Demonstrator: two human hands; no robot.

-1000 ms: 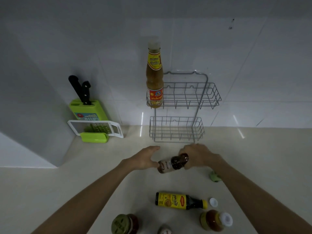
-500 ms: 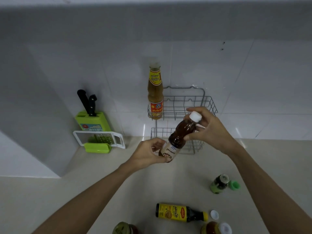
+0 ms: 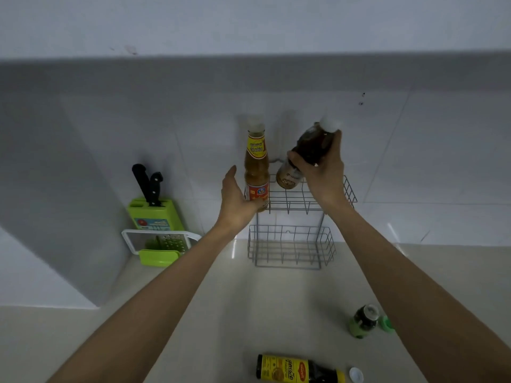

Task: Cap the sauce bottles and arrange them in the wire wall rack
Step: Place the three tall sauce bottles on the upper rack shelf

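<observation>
A person's right hand (image 3: 322, 172) grips a dark brown, white-capped sauce bottle (image 3: 305, 154) around its middle, holding it tilted above the upper basket of a grey two-tier wire wall rack (image 3: 297, 217) fixed to a white tiled wall. The bottle's base hangs over the basket's open centre, apart from the wires. The left hand (image 3: 237, 201), fingers spread and loose, rests against the lower part of a tall amber sauce bottle with a yellow and red label (image 3: 256, 164), which stands upright at the upper basket's left end. To the right of that bottle the upper basket is free, and the lower basket holds nothing. Two bottles are thus at the rack, one in it and one held over it. On the pale countertop (image 3: 249, 313) below, two more bottles are in view: a small green bottle (image 3: 363, 320) near the right forearm with a loose green cap (image 3: 386, 324) just beside it, and a dark bottle with a yellow label (image 3: 298, 369) lying on its side at the near edge, a loose white cap (image 3: 356, 374) just beside its neck. Open counter lies between these and the rack. To the left, against the wall corner, stands one green plastic knife block (image 3: 154, 214) holding two black-handled knives (image 3: 149, 185), with one white-framed green grater (image 3: 160, 244) in front of it.
</observation>
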